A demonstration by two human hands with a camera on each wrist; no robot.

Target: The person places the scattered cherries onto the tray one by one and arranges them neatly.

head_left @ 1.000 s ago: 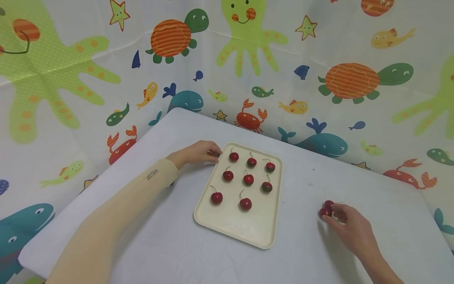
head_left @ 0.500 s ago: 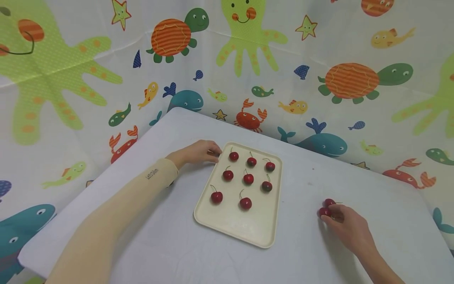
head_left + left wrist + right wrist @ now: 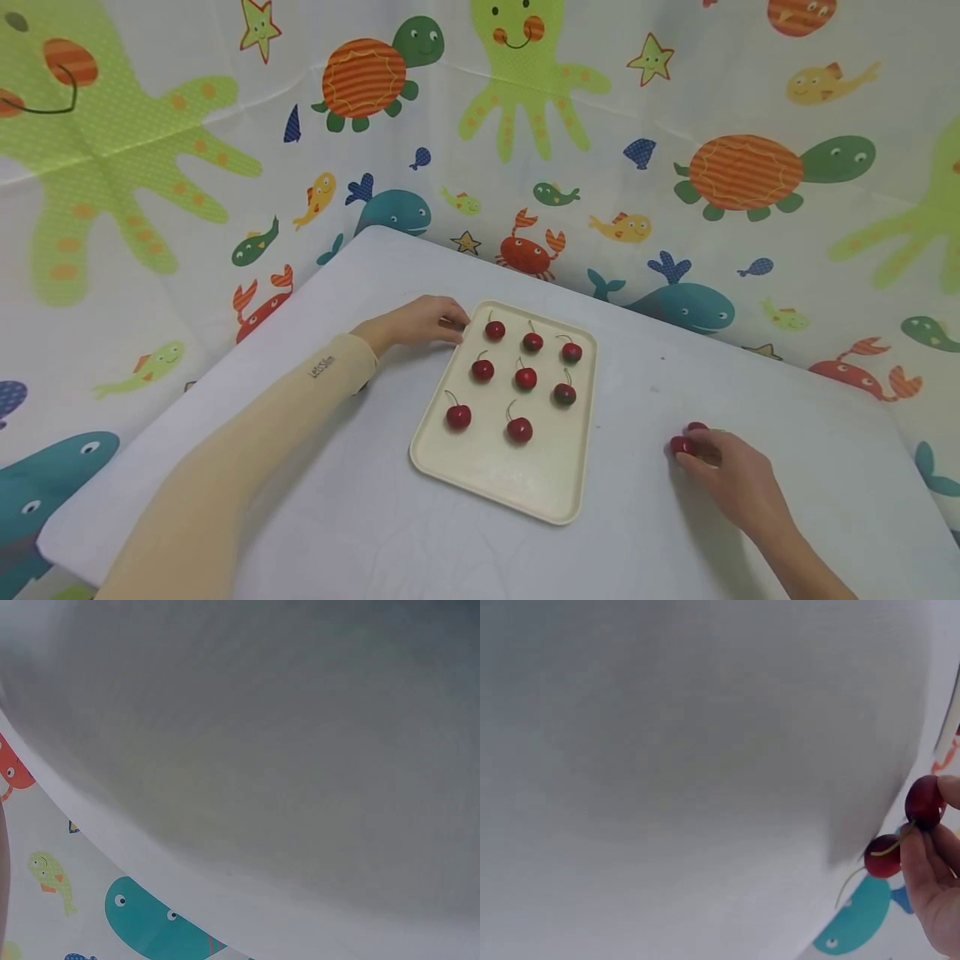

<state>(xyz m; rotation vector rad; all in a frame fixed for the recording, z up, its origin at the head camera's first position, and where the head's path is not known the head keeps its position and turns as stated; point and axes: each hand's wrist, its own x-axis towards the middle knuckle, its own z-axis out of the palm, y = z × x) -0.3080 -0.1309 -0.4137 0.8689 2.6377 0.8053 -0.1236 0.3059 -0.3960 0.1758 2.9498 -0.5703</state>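
On the right of the head view, my right hand [image 3: 741, 482] pinches a dark red cherry [image 3: 681, 445] between thumb and fingertips, low over the table. A second cherry [image 3: 698, 426] is just beyond those fingers and partly hidden by them. Both cherries show green stems in the right wrist view, the pinched cherry [image 3: 924, 801] nearer the camera than the other cherry [image 3: 883, 859]. A cream tray [image 3: 495, 482] bears several stemmed cherries in rows, with two in its nearest row. At the tray's upper left side, my left hand [image 3: 418, 320] has its fingertips right at the rim.
The white table [image 3: 322, 508] reaches back to a curtain [image 3: 592, 108] printed with sea animals. Bare table surface lies between the tray and the right hand. The left wrist view shows mostly the table and curtain, with no cherries in it.
The right hand has shifted slightly left, and the pinched cherry has moved left with it, away from the second cherry. The left hand and the tray stay in place.
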